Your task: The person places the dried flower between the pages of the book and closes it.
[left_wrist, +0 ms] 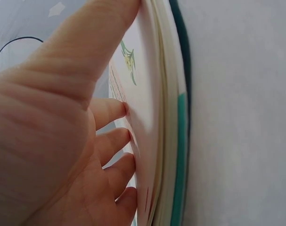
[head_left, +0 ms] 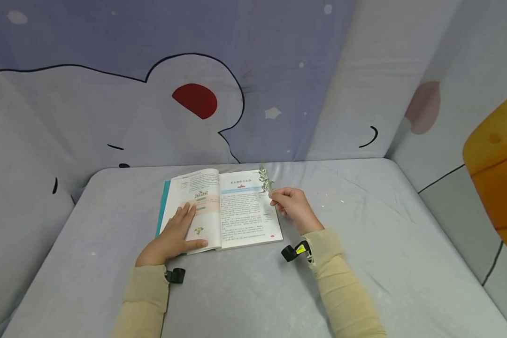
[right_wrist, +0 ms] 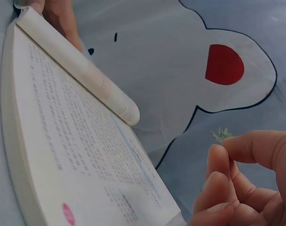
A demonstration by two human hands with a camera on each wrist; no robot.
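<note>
An open book [head_left: 245, 216] with printed pages and a teal cover edge lies on the table. My left hand [head_left: 173, 234] rests on its left page, fingers spread and thumb near the lower edge; the left wrist view shows those fingers [left_wrist: 117, 167] against the page [left_wrist: 145, 108]. Between thumb and fingertips my right hand [head_left: 293, 206] pinches a green leafy sprig [head_left: 264, 179] at its lower end. The sprig stands over the upper right corner of the right page. In the right wrist view only its small green tip [right_wrist: 221, 134] shows past the fingers.
A pale grey cloth covers the table [head_left: 236, 291]. Small white specks [head_left: 342, 201] lie on it to the right of the book. Behind rises a fabric backdrop [head_left: 279, 70] with cartoon shapes, and side panels close off left and right.
</note>
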